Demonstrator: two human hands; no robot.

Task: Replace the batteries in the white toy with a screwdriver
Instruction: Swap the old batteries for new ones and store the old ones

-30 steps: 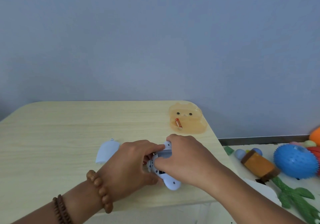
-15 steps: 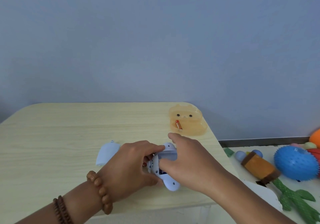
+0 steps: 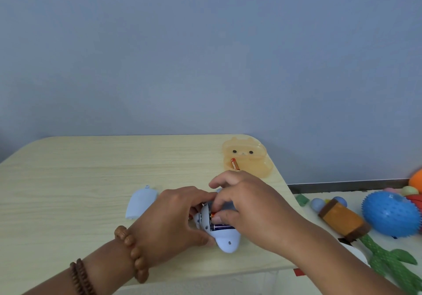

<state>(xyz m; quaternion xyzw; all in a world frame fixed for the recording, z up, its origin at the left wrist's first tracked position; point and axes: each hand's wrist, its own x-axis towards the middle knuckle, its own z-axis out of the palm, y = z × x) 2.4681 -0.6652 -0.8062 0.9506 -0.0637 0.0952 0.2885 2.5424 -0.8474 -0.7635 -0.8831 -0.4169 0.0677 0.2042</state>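
Blue wall fills most of what we see, and below it sits our pale wooden table [image 3: 68, 180] with a round corner. We hold the white toy [image 3: 225, 241] near the front edge of the table. Our left hand [image 3: 173, 219] curls around its left side to keep it steady. Our right hand [image 3: 246, 205] pinches a battery [image 3: 214, 215] with thumb and fingers and holds it at the open battery slot. A dark battery [image 3: 222, 227] already lies in the slot beside it.

We think we are putting batteries in now. Next we need to push this one flat, the right way round, then fetch the lid [image 3: 140, 203]. It lies just left of our hands, smooth and curved. We cannot see a screwdriver.

Behind our hands sits a see-through orange box [image 3: 258, 162], shaped like a little animal, with one more orange battery [image 3: 234, 164] inside.
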